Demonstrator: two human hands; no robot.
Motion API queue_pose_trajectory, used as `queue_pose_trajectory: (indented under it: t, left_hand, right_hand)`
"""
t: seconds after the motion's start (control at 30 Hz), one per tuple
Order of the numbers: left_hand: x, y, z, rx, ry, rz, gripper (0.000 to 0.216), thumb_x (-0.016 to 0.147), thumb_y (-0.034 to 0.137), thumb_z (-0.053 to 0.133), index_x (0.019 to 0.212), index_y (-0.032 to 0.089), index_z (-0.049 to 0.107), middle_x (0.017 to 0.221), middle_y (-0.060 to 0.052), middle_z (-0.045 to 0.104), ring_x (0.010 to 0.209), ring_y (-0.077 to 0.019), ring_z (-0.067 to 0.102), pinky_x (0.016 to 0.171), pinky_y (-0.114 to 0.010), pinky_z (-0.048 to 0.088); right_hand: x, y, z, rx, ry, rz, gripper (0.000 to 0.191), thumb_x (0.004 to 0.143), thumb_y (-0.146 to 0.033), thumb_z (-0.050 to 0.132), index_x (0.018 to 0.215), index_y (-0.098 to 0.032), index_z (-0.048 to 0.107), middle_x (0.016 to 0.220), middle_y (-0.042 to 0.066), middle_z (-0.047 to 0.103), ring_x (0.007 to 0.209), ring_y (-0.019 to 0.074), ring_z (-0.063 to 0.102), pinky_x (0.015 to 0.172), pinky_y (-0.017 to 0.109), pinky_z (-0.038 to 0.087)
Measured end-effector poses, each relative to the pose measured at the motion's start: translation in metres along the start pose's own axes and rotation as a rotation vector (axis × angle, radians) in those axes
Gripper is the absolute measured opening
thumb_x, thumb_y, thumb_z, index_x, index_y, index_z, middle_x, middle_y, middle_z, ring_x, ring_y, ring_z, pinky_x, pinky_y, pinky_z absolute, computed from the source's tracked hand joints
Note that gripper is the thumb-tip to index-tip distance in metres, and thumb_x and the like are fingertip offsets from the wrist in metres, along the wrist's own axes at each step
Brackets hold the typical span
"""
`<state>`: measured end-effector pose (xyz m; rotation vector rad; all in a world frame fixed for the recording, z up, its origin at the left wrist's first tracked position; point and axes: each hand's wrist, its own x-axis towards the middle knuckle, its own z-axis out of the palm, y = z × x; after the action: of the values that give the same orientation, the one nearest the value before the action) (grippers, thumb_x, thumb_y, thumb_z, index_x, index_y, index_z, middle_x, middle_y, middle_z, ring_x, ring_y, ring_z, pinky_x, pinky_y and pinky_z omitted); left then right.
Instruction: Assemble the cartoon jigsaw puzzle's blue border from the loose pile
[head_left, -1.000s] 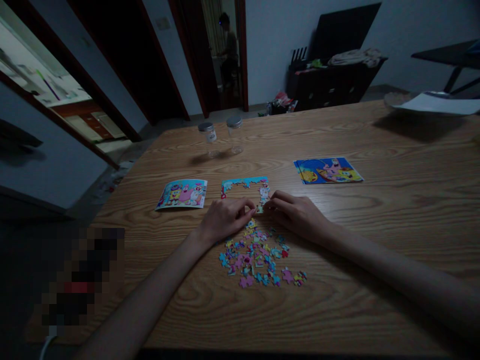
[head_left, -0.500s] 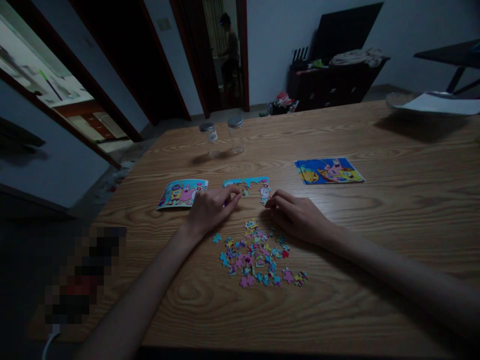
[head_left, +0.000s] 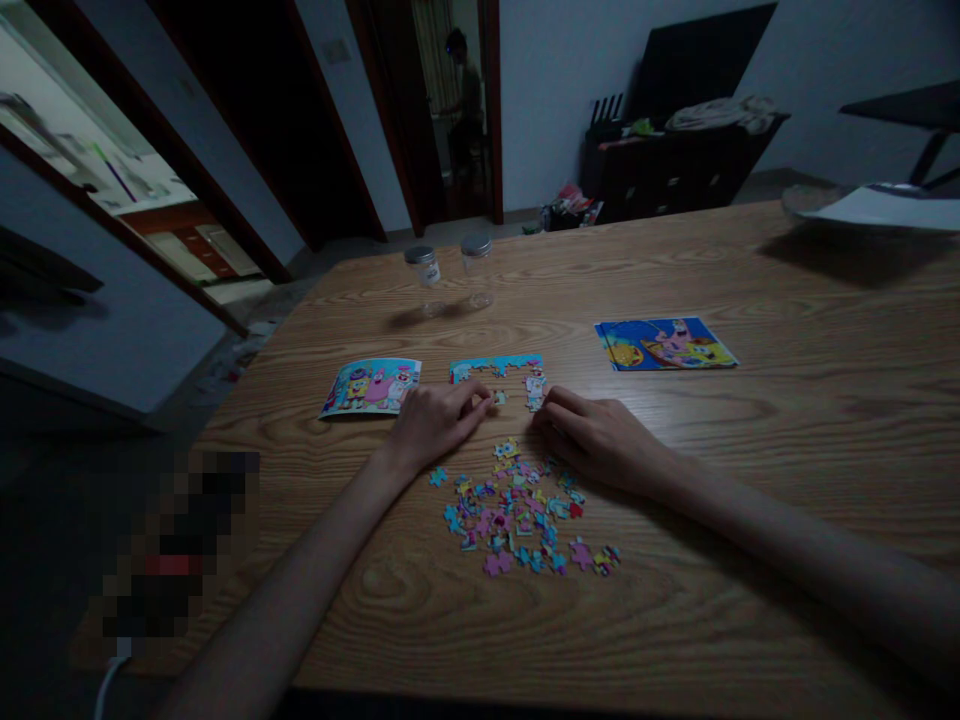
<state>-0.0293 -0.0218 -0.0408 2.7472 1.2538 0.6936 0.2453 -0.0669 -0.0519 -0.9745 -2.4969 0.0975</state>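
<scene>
A partly assembled jigsaw puzzle (head_left: pixel 495 363) lies flat, with a blue top border and a strip down its right side. My left hand (head_left: pixel 442 415) has its thumb and forefinger pinched at a small puzzle piece (head_left: pixel 500 397) inside that frame. It covers the puzzle's lower left and the edge of a picture card (head_left: pixel 371 388). Curled by the lower right end of the puzzle, my right hand (head_left: pixel 589 430) has its fingertips bent together; whatever they hold is hidden. A heap of loose puzzle pieces (head_left: pixel 517 515) spreads between my forearms.
Two lidded clear jars (head_left: pixel 431 285) stand behind the puzzle. A second picture card (head_left: pixel 667 343) lies to the right. A glass bowl (head_left: pixel 806 203) with a white sheet sits at the far right. A person (head_left: pixel 466 100) is in the far doorway.
My left hand has shifted slightly right and toward me, with the small piece at its fingertips. My right hand stays by the puzzle's right side. The whole view has shifted a little.
</scene>
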Motion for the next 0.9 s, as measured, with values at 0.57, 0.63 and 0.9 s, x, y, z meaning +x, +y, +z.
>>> queue_pose_trajectory:
  t: [0.57, 0.63, 0.9]
  left_hand:
    - [0.0006, 0.0039, 0.0034, -0.065, -0.024, -0.046, 0.017, 0.103, 0.036, 0.062, 0.102, 0.024, 0.074, 0.075, 0.002, 0.075, 0.066, -0.0148, 0.070, 0.063, -0.027, 0.044]
    - [0.0006, 0.0042, 0.0035, -0.074, -0.030, -0.033, 0.018, 0.104, 0.036, 0.060, 0.104, 0.024, 0.073, 0.074, 0.002, 0.075, 0.066, -0.0145, 0.069, 0.063, -0.027, 0.045]
    - [0.0007, 0.0050, 0.0027, -0.093, -0.040, -0.031, 0.017, 0.104, 0.036, 0.059, 0.104, 0.024, 0.071, 0.074, 0.002, 0.074, 0.064, -0.0141, 0.068, 0.063, -0.028, 0.045]
  right_hand:
    - [0.0007, -0.0005, 0.0000, 0.036, -0.033, -0.024, 0.015, 0.105, -0.020, 0.044, 0.098, -0.018, 0.056, 0.088, 0.007, 0.068, 0.068, 0.0165, 0.057, 0.060, 0.030, 0.036]
    - [0.0011, -0.0004, 0.0001, 0.059, -0.031, -0.029, 0.016, 0.105, -0.021, 0.043, 0.095, -0.019, 0.055, 0.082, 0.005, 0.067, 0.068, 0.0164, 0.057, 0.062, 0.030, 0.036]
    - [0.0013, 0.0008, 0.0015, 0.079, -0.037, -0.021, 0.015, 0.104, -0.022, 0.044, 0.097, -0.020, 0.056, 0.083, 0.005, 0.068, 0.068, 0.0164, 0.059, 0.061, 0.030, 0.035]
